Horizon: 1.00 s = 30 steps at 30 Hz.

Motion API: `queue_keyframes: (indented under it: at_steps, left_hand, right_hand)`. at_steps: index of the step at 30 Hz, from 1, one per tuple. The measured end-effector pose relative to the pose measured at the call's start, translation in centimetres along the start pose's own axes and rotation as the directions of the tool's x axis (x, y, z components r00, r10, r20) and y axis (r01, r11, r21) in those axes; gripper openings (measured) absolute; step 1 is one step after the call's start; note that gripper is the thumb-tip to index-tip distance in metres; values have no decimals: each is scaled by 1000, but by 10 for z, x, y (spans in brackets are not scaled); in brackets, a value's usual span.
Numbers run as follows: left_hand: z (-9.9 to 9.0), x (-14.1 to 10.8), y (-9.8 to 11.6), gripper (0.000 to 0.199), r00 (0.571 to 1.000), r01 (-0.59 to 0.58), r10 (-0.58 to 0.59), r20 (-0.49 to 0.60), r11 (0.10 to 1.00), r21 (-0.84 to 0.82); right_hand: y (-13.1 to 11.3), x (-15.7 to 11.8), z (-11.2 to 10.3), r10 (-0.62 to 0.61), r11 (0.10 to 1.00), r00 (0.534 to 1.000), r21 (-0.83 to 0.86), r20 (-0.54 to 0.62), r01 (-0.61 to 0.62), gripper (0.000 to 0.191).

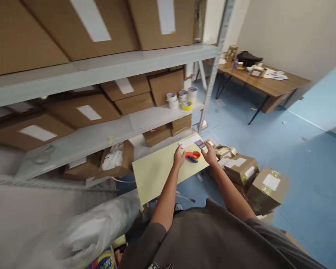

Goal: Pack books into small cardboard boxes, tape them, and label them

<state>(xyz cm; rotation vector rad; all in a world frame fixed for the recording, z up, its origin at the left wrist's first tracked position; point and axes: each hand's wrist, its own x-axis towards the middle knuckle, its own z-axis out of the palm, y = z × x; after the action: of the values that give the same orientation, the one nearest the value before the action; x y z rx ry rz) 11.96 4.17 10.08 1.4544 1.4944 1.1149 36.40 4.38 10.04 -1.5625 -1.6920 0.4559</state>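
Over the pale yellow table, my left hand is held with its fingers apart and nothing in it. Scissors with orange and blue handles lie between my two hands. My right hand is also open, its fingers beside a small purple item near the table's far right end. A white paper strip lies along the far edge, just beyond my left fingertips.
Metal shelves with cardboard boxes rise ahead and left. Tape rolls and a yellow roll sit on the middle shelf. Taped boxes stand right, a wrapped roll lower left, a brown desk at the back.
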Motion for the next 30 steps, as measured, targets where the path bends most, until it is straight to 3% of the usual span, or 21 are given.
queue_keyframes:
  at_steps: [2, 4, 6, 8, 12, 16, 19, 24, 28, 30]
  left_hand:
    - [-46, -4, -13, 68, 998, 30, -30, -62, 1000, 0]
    - [-80, -5, -24, 66, 992, 61, -61, -110, 998, -3]
    - [-100, -1, -33, 65, 986, 89, -89, -141, 996, -9]
    - [-105, 5, -41, 64, 982, 109, -110, -155, 994, -10]
    - [-78, 14, -54, 64, 975, 164, -163, -151, 986, -2]
    - [-34, 4, -67, 63, 961, 257, -253, -112, 966, 22]
    - [-4, -11, -78, 62, 948, 311, -307, -85, 949, 48]
    - [37, -41, -92, 63, 909, 416, -409, -83, 906, 82]
    - [65, -68, -97, 63, 866, 498, -491, -92, 865, 69]
    - [75, -78, -98, 62, 857, 514, -508, -83, 856, 63]
  right_hand:
    - [-28, 14, 29, -61, 998, 997, 5, 46, 60, 62]
    - [-51, 26, 51, -94, 996, 992, 7, 81, 93, 62]
    - [-64, 35, 65, -109, 994, 988, 7, 110, 108, 63]
    - [-68, 44, 73, -114, 993, 984, 5, 135, 114, 63]
    - [-43, 56, 82, -80, 996, 980, -24, 183, 85, 63]
    - [5, 57, 86, 11, 997, 973, -75, 231, 7, 60]
    - [42, 51, 90, 114, 988, 953, -132, 282, -79, 48]
    - [86, 33, 112, 183, 980, 841, -162, 510, -115, 32]
    - [106, 19, 144, 264, 961, 681, -243, 683, -128, 41]
    - [112, 14, 160, 303, 948, 665, -284, 682, -141, 48]
